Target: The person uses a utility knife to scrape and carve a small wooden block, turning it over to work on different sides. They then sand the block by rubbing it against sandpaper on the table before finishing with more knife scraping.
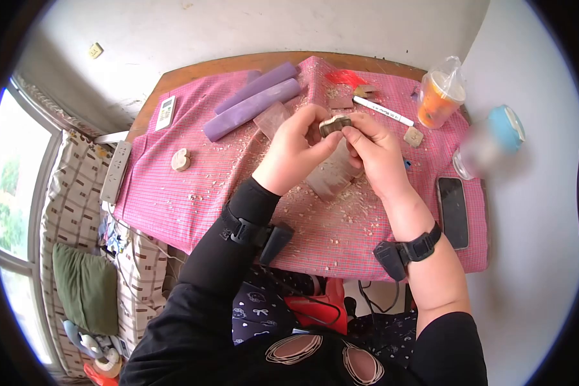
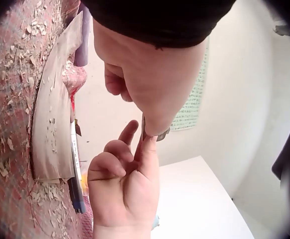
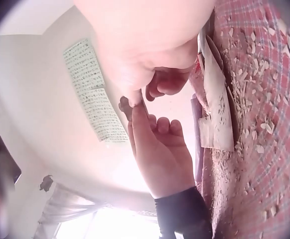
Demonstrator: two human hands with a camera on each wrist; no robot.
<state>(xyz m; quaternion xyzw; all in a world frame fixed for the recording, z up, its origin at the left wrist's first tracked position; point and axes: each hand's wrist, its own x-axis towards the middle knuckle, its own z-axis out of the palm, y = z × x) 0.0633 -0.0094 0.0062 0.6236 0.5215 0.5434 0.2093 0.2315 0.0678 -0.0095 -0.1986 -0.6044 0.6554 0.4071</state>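
I hold a small, chunky piece with a pale top and a dark brown side (image 1: 336,124) up above the pink checked cloth (image 1: 193,206), out in front of me. It looks like wood, so I guess it is light and hard and won't squash. Its dry-looking sides should not slip much, but thin bits at the edge might chip if I press too hard. The best place to hold it is by its two ends — that leaves the middle free.

My left hand (image 1: 296,147) pinches one end with the thumb and a finger. My right hand (image 1: 378,151) pinches the other end the same way, and its spare fingers curl loosely off the piece. Both my arms reach forward and lean in, so my hands meet over a pale, flat, see-through-looking sheet (image 1: 331,177) — I can't tell what it is made of. Little pale shavings (image 1: 360,209) lie all around it.
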